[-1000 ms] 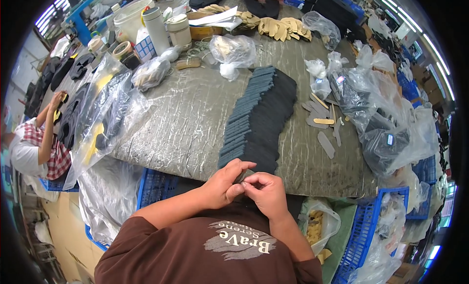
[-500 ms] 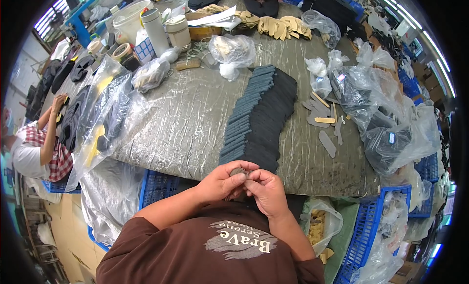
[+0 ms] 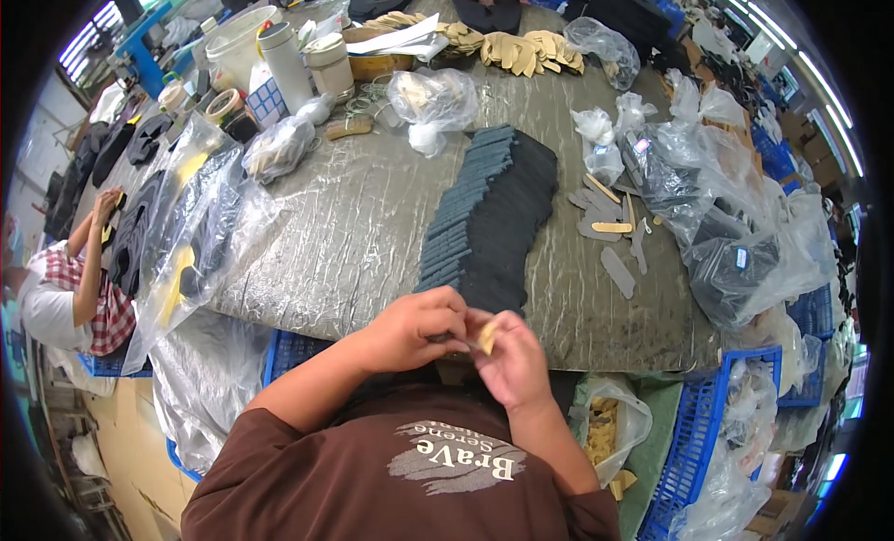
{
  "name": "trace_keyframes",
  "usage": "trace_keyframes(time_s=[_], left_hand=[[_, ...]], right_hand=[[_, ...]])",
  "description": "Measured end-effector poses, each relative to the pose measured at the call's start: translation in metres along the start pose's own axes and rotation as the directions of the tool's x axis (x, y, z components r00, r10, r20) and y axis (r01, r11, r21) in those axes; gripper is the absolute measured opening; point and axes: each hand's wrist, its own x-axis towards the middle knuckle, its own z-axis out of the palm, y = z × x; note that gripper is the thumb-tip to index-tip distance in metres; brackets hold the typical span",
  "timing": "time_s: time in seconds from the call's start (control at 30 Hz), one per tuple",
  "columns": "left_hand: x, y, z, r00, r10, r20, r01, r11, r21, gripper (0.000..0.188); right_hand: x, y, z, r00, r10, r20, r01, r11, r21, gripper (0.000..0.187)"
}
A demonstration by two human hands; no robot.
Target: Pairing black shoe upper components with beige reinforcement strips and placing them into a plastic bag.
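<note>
My left hand [image 3: 417, 329] and my right hand [image 3: 515, 362] meet at the table's near edge, in front of my chest. A small yellow-tan strip [image 3: 487, 337] is pinched in my right fingers. The fingers of my left hand are closed around a small greyish piece, mostly hidden by the fingers. Just beyond my hands lies a long overlapping row of dark pieces [image 3: 510, 220], with blue-grey edges along its left side. Loose grey cut pieces [image 3: 617, 273] lie to the right of the row, with a tan strip [image 3: 611, 227] among them.
Clear plastic bags [image 3: 736, 252] with dark pieces crowd the right side. Tan pieces [image 3: 521, 52] lie at the back, near a white bucket [image 3: 244, 40] and a grey bottle [image 3: 282, 66]. A blue crate [image 3: 684, 462] stands at lower right. A person [image 3: 79, 294] works at left.
My hands have shifted slightly up, and the right one has drawn a little away from the left. A yellow-tan strip now shows in my right fingers. The view has moved slightly.
</note>
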Motion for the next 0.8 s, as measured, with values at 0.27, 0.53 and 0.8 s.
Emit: trace_keyframes(time_s=[0.27, 0.53, 0.8], left_hand=[[-0.041, -0.012, 0.020, 0.593, -0.806, -0.001, 0.631, 0.465, -0.621, 0.007], [-0.016, -0.003, -0.001, 0.584, -0.795, -0.161, 0.651, 0.578, -0.492, 0.009], [0.016, -0.014, 0.008, 0.684, -0.705, 0.186, 0.727, 0.680, -0.094, 0.010]], right_hand=[[-0.013, -0.050, -0.042, 0.841, -0.507, -0.188, 0.496, 0.862, -0.102, 0.008], [-0.037, -0.005, -0.043, 0.712, -0.430, 0.555, 0.279, -0.551, -0.786, 0.024], [-0.037, 0.001, -0.048, 0.719, -0.443, 0.535, 0.240, -0.565, -0.789, 0.027]])
